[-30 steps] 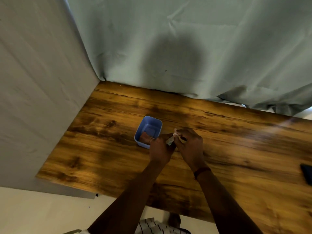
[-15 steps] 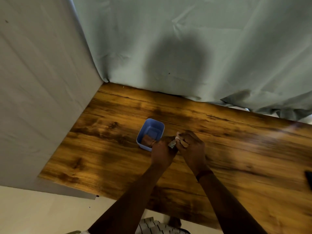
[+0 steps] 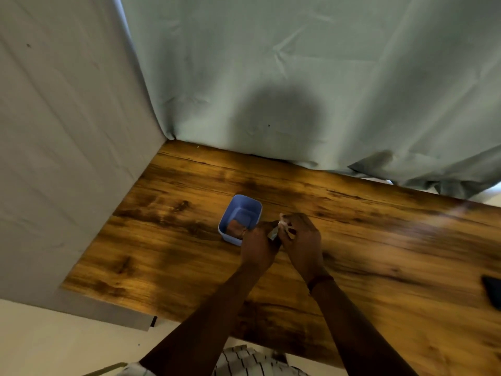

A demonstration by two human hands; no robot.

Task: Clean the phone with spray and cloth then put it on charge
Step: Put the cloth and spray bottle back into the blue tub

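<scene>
Early stage, by my read: no wiping started. The phone (image 3: 493, 293) lay dark and flat on the tabletop (image 3: 379, 253) at the far right edge of view, partly cut off, well apart from both hands. Left hand (image 3: 257, 246) and right hand (image 3: 302, 240) met mid-tabletop, each grip pinched with curled fingers on a small whitish wad (image 3: 273, 234) held between them. Probably the cloth or a wipe, too small to tell. The blue tub (image 3: 226, 215) sat just beside the left hand, with something brownish inside that I couldn't identify. No spray bottle or charger in view, so spraying, wiping and plugging in all looked left to do. Room: a wide open stretch of tabletop ran between the hands and the phone. A pale green drape (image 3: 298, 77) hung down along the far edge, a grey sheet (image 3: 67, 158) closed off the left side, and the near edge was open.
</scene>
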